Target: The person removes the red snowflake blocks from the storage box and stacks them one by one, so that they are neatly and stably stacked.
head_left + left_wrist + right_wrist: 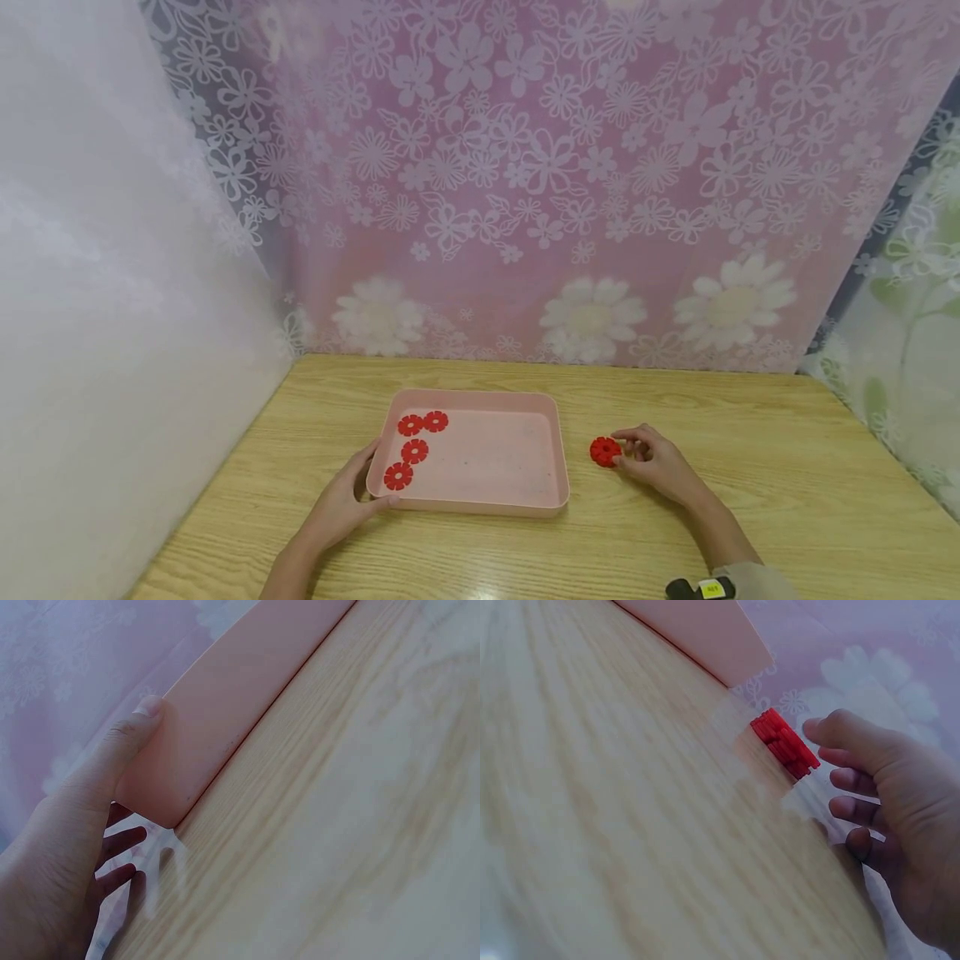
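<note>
A shallow pink tray sits on the table, with several red notched discs lying flat along its left side. My left hand holds the tray's near left corner. In the left wrist view, the thumb lies against the outer wall and other fingers reach round the corner, partly hidden. Right of the tray, a small stack of red notched discs rests on the tabletop. My right hand is beside this stack, thumb and forefinger parted at its right edge; whether they touch it I cannot tell.
The wood-grain table stretches around the tray. Behind it hangs a pink floral curtain, and a pale sheet hangs along the left. A black strap device with a yellow label is on the right wrist.
</note>
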`<state>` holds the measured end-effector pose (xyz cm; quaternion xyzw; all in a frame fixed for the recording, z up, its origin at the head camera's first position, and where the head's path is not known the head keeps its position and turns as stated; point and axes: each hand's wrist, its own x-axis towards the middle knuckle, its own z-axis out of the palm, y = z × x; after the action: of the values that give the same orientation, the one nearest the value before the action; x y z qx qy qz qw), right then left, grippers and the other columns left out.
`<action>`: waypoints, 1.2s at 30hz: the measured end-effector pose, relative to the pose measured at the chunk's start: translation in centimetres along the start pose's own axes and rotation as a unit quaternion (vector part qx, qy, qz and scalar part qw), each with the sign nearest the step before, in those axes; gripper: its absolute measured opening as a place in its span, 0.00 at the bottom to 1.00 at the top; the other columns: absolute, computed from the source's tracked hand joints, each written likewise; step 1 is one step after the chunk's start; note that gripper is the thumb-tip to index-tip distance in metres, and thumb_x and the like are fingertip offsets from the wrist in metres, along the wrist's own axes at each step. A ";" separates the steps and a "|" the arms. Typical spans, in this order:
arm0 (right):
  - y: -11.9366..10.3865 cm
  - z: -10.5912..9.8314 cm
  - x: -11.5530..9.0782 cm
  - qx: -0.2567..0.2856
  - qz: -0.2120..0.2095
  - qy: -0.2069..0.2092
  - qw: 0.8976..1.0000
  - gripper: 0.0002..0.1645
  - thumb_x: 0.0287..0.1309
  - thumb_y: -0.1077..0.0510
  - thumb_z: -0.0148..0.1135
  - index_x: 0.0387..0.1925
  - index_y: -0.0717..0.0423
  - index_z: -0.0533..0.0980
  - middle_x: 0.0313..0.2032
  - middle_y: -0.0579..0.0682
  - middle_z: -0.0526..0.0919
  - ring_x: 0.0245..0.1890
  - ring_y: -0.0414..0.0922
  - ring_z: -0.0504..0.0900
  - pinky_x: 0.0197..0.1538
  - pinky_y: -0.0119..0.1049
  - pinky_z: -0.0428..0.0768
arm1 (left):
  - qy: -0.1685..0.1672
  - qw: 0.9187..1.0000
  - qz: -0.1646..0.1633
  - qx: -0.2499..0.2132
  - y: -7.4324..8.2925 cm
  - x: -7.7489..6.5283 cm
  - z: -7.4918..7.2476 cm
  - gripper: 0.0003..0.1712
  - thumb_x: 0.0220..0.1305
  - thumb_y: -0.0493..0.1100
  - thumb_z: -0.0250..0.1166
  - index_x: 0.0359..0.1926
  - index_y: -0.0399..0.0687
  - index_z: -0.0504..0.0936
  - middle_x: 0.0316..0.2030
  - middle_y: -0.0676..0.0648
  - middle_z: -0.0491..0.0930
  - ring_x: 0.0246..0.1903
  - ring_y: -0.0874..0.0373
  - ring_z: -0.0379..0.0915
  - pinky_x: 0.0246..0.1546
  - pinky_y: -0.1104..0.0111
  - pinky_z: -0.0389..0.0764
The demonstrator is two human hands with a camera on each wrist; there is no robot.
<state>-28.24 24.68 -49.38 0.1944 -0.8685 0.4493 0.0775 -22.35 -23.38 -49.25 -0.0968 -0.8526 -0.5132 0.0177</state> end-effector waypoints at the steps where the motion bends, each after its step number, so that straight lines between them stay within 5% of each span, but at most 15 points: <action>1: -0.2 0.0 0.0 0.002 0.003 0.004 1.000 0.18 0.52 0.62 0.66 0.46 0.64 0.76 0.32 0.50 0.71 0.26 0.38 0.67 0.27 0.29 0.70 | -0.001 1.000 0.000 -0.001 0.1 0.0 0.0 0.54 0.43 0.53 0.75 0.69 0.53 0.56 0.63 0.48 0.61 0.58 0.55 0.62 0.57 0.61 0.64; 8: -1.5 -0.4 -0.1 0.028 0.009 0.032 0.999 0.18 0.55 0.68 0.61 0.48 0.69 0.74 0.32 0.53 0.70 0.28 0.42 0.69 0.25 0.31 0.72 | -0.001 1.000 -0.007 0.011 0.1 0.0 0.0 0.55 0.43 0.55 0.74 0.69 0.52 0.55 0.63 0.49 0.60 0.58 0.55 0.62 0.57 0.62 0.64; 18: -4.9 0.2 1.1 0.052 -0.032 0.022 0.998 0.19 0.56 0.60 0.63 0.50 0.58 0.75 0.36 0.53 0.70 0.29 0.43 0.69 0.28 0.33 0.70 | 0.000 1.000 -0.002 -0.002 0.0 0.0 0.0 0.55 0.43 0.52 0.75 0.69 0.51 0.55 0.63 0.47 0.60 0.58 0.54 0.62 0.57 0.63 0.64; 30: -13.8 4.2 3.6 0.072 -0.094 -0.063 0.991 0.18 0.54 0.68 0.62 0.48 0.63 0.74 0.35 0.55 0.71 0.26 0.45 0.68 0.26 0.34 0.70 | 0.004 1.000 -0.003 0.017 -0.3 0.2 0.0 0.55 0.42 0.57 0.74 0.69 0.55 0.55 0.63 0.48 0.60 0.59 0.53 0.60 0.58 0.59 0.63; 36: -14.7 8.0 5.4 0.074 -0.110 -0.107 0.985 0.17 0.53 0.63 0.65 0.46 0.59 0.75 0.35 0.51 0.70 0.26 0.44 0.69 0.26 0.33 0.71 | 0.009 1.000 0.000 0.024 -0.2 0.1 0.0 0.56 0.42 0.58 0.74 0.69 0.53 0.55 0.63 0.48 0.60 0.60 0.52 0.59 0.59 0.57 0.61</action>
<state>-26.89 9.07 -41.40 0.3412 -0.8095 0.4774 0.0183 -22.45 -23.45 -49.37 -0.0915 -0.8646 -0.4933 0.0280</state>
